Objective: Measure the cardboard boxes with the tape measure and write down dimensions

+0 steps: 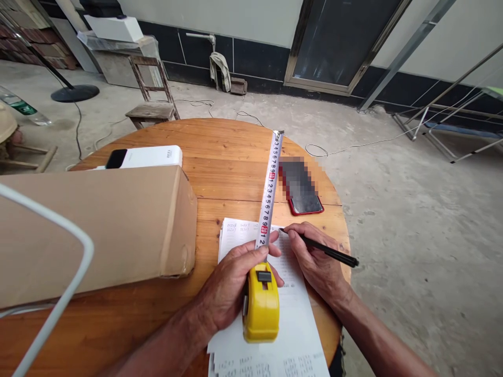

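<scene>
My left hand is closed around a yellow tape measure, thumb on top near the mouth. Its blade is drawn out away from me, past the number 20, with the metal hook at the far end near the table's edge. A black pen is pinched in my right hand, its tip by the upper part of the paper sheets. Handwritten marks show at the top and bottom of the stack. The tape case hides part of the writing.
A phone in a red case lies right of the blade. On the left of the round wooden table sit a cardboard box and a white box. A pale curved tube crosses the left foreground. Behind is a wooden chair.
</scene>
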The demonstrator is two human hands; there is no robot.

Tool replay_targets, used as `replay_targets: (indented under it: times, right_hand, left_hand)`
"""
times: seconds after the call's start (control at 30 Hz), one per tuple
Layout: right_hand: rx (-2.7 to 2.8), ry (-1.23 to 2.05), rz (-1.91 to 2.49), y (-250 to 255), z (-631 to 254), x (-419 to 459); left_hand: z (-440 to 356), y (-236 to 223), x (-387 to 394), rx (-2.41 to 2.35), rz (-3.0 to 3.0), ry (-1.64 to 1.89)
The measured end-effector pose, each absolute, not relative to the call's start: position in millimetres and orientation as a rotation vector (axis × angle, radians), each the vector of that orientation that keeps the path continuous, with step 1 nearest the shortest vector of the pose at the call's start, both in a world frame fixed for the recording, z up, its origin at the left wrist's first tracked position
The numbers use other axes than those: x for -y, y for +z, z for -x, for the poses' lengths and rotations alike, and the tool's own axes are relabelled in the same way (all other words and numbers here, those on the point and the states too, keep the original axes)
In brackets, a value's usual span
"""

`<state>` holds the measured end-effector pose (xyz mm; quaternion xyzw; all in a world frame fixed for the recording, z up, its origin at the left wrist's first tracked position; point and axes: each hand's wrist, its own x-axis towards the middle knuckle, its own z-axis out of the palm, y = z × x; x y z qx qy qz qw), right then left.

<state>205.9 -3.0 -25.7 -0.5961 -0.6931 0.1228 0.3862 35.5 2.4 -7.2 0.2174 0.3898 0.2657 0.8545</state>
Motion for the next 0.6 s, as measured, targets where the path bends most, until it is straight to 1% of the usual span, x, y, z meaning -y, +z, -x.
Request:
replay_targets:
  times: [0.6]
  right_hand:
    - [1.777, 0.359, 1.502, -27.8, -208.1, 2.9]
  left_hand:
    - [-34.9, -8.2, -3.5, -0.809, -0.482, 0.543]
